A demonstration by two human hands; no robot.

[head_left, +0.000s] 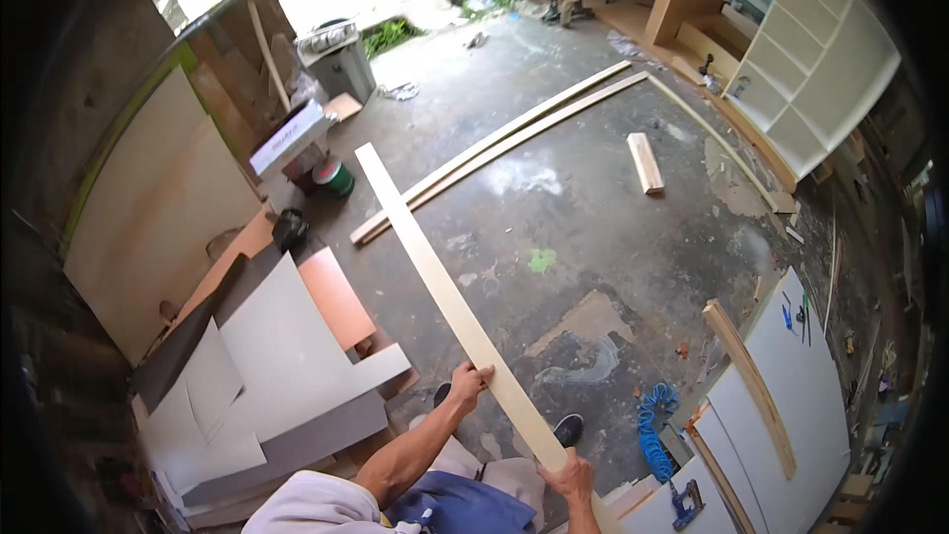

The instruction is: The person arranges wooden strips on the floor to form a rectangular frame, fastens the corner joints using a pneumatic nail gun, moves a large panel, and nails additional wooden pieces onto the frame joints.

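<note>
A long, pale wooden plank (445,297) runs from my body out over the concrete floor. Partway along its left edge, my left hand (468,386) is closed around it. Closer to my body, my right hand (570,480) grips the same plank near its lower end. The plank's far end passes above two long wooden strips (514,143) lying on the floor. Whether it touches them I cannot tell. My fingers under the plank are partly hidden.
On the left lie white sheets (287,376) and an orange panel (336,297). To the right, a white board (791,376) carries a wooden batten (751,386), beside a blue coiled hose (652,430) and a nail gun (684,504). A short wood block (646,163) and white shelving (816,49) stand farther off.
</note>
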